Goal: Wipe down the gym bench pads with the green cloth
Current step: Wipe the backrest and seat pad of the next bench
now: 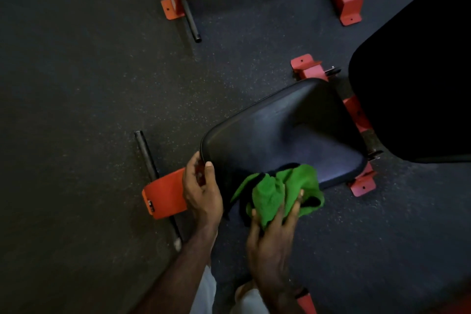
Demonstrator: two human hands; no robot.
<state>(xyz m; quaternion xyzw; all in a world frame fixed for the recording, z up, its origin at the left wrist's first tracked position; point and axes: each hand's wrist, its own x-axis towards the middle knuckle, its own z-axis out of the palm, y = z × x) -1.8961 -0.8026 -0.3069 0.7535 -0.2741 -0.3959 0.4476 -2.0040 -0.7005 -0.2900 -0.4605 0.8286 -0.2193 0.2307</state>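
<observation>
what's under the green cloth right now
The green cloth lies on the seat pad's near edge, bunched in the right hand. The pad surface beneath it is covered.

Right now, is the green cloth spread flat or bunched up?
Bunched up: the green cloth sits in crumpled folds in the right hand, at the seat pad's near edge.

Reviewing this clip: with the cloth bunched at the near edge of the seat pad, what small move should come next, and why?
Probably sweep the green cloth forward across the seat pad. The right hand grips it bunched at the pad's near edge, most of the surface ahead lies uncovered, and the left hand holds the pad's near-left corner, apparently steadying it.
</observation>
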